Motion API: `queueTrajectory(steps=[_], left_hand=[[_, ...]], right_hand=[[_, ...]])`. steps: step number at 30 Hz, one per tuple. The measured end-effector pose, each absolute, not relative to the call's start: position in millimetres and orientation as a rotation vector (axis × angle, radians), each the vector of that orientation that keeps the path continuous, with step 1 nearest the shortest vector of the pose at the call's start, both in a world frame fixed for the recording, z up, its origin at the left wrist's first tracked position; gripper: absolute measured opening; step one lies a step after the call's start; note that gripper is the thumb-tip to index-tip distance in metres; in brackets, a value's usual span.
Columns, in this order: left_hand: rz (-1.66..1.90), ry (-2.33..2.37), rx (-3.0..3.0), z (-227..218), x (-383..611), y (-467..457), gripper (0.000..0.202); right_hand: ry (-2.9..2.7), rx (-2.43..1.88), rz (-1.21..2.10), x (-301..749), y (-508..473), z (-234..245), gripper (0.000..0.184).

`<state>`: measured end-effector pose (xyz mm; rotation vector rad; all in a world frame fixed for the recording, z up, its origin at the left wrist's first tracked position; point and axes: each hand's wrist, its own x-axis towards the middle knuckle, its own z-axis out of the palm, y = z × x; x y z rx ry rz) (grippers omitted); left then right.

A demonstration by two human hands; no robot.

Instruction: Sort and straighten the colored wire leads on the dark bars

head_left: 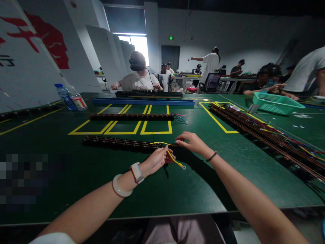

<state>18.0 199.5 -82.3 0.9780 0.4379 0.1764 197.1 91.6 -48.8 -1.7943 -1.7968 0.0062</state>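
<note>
My left hand [157,158] pinches a yellow wire [175,160] that ends in a ring terminal near the table's front. The wire runs back to the right end of a long dark terminal strip [119,142] lying on the green table [76,189]. My right hand [191,141] hovers just right of that end, fingers curled and pinched at the wire by the strip. A white bangle and a watch sit on my left wrist, a dark bead bracelet on my right.
A second dark strip [132,116] with coloured wires lies farther back inside yellow floor-tape boxes. A bundle of long strips [266,134] runs along the right. A water bottle [69,97] lies at left, a teal basket [276,103] at right. Several people work at the far tables.
</note>
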Motion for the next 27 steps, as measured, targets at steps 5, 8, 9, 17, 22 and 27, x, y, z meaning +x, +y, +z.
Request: queueTrajectory(steps=[5, 8, 9, 17, 22, 27], left_hand=[[0.176, 0.457, 0.976, -81, 20, 198, 0.021], [0.177, 0.431, 0.965, -84, 21, 199, 0.019], [0.178, 0.413, 0.96, -84, 21, 199, 0.019], [0.131, 0.367, 0.926, -81, 17, 200, 0.027], [0.105, 0.35, 0.983, -78, 15, 201, 0.032], [-0.111, 0.18, 1.357, -77, 11, 198, 0.05]], right_hand=[[-1.761, -1.64, 0.756, 179, 85, -35, 0.042], [-1.805, -1.637, 1.039, 172, 86, -37, 0.055], [-1.812, -1.65, 1.075, 171, 86, -38, 0.057], [-1.718, -1.718, 1.03, 180, 80, -23, 0.052], [-1.665, -1.741, 0.958, 182, 81, -21, 0.049], [-1.569, -1.867, 0.746, 182, 82, -23, 0.049]])
